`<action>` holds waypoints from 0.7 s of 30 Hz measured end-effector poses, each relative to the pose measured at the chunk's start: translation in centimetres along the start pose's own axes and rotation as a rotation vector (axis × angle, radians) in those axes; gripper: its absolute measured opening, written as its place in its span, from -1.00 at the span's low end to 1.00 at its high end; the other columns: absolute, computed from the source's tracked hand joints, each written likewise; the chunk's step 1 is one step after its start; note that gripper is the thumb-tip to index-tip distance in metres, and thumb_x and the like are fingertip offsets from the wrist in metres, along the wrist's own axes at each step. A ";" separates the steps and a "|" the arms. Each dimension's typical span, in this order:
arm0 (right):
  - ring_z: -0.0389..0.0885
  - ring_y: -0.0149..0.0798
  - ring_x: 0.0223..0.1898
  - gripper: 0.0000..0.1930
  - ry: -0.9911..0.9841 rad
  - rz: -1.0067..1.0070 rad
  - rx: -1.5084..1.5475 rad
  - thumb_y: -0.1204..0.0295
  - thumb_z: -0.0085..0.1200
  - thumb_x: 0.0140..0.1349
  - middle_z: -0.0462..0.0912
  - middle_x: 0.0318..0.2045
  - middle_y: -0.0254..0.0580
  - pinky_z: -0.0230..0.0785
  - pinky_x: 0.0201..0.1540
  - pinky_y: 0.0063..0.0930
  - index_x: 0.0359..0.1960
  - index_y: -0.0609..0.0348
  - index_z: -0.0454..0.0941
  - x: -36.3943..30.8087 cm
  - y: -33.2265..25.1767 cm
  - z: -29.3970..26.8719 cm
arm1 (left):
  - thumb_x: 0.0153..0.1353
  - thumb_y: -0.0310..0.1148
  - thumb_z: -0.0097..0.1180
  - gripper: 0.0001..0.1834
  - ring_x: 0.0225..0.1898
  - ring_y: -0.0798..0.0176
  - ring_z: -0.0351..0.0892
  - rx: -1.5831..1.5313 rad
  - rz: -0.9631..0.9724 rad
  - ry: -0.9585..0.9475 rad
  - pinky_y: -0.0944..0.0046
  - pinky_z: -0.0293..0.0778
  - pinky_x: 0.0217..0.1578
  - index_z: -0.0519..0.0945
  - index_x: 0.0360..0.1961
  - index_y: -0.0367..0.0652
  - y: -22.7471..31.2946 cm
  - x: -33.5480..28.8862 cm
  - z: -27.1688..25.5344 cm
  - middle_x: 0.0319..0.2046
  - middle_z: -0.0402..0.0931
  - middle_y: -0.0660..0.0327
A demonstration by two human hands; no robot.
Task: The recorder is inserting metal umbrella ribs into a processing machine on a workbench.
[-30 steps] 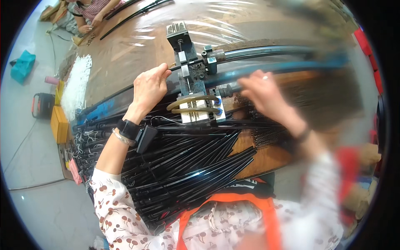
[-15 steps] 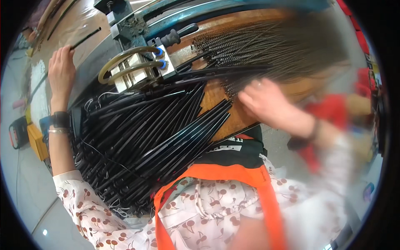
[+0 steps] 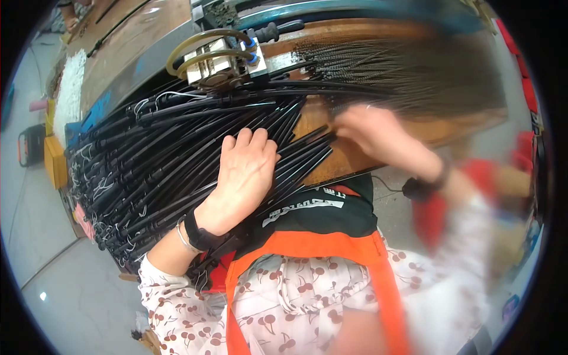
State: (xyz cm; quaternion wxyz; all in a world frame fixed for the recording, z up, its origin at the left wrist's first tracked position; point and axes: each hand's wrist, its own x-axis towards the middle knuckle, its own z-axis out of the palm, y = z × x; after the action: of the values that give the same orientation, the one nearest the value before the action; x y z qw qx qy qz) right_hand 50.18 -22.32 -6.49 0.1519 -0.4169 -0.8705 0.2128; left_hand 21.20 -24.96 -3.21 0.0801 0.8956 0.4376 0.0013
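A large heap of long black tubes [image 3: 171, 142], several with white strings at their left ends, spreads across the bench. My left hand [image 3: 247, 168] lies over the heap with fingers curled round a black tube; the fingertips are mostly hidden. To its right, my right hand [image 3: 370, 131] is closed, its fingertips together by the tubes' right ends. What it pinches is blurred and too small to make out. Beyond my right hand lies a wide bundle of thin, dark, textured rods [image 3: 378, 74]. Directly above the tubes stands a small metal machine head [image 3: 213, 65] with two curved yellowish hoses.
A black-handled lever [image 3: 290, 26] sticks out beside the machine. The wooden bench [image 3: 316, 112] shows between tubes and rods. At the left are a yellow box [image 3: 55, 163] and a black case [image 3: 31, 145]; a blurred red stool-like object [image 3: 455, 189] stands at the right.
My left hand has come from the far left, where it held a black tube, down onto the heap. My right hand stays by the tube ends. The whole view has shifted slightly.
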 end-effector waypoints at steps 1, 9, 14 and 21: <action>0.64 0.01 -0.31 -0.87 -0.008 0.077 0.103 0.36 0.18 0.24 0.63 -0.43 -0.13 0.46 -0.29 -0.15 -0.24 0.11 0.61 0.4 0.3 0.7 | 0.19 -0.36 0.22 -0.89 -0.22 0.12 0.42 0.028 -0.023 -0.021 0.13 0.29 -0.21 0.55 -0.42 -0.11 0.0 -0.1 0.1 -0.36 0.44 0.22; 0.65 -0.01 -0.30 -0.82 0.042 0.097 0.518 0.36 0.13 0.34 0.67 -0.39 -0.02 0.48 -0.23 -0.18 -0.16 0.13 0.71 0.4 0.1 -1.2 | 0.36 -0.39 0.10 -0.86 -0.35 -0.03 0.62 -0.246 -0.045 -0.025 0.01 0.55 -0.46 0.45 -0.15 -0.18 1.9 -0.7 -5.2 -0.38 0.47 0.10; 0.53 -0.12 -0.40 -0.64 0.302 -0.228 0.381 0.57 0.21 0.14 0.56 -0.46 -0.15 0.46 -0.31 -0.26 0.02 0.29 0.64 -0.2 0.3 0.0 | 0.34 -0.38 0.14 -0.80 -0.44 -0.06 0.62 -0.165 0.028 -0.141 -0.02 0.49 -0.53 0.48 -0.07 -0.14 1.2 0.5 -5.9 -0.43 0.48 0.09; 0.49 -0.16 -0.45 -0.50 0.491 -0.392 0.083 0.55 0.23 0.05 0.49 -0.49 -0.22 0.45 -0.41 -0.32 0.12 0.26 0.60 -0.8 1.2 -1.3 | 0.34 -0.39 0.12 -0.79 -0.46 -0.07 0.65 -0.213 0.099 -0.128 -0.01 0.53 -0.52 0.51 -0.03 -0.14 1.2 3.0 -7.9 -0.41 0.60 0.08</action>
State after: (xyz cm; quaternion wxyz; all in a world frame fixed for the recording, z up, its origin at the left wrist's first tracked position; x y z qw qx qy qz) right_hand 52.08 -21.97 -6.03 0.4126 -0.2737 -0.8621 0.1076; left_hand 23.42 -22.22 4.55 0.2022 0.9008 0.3843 -0.0054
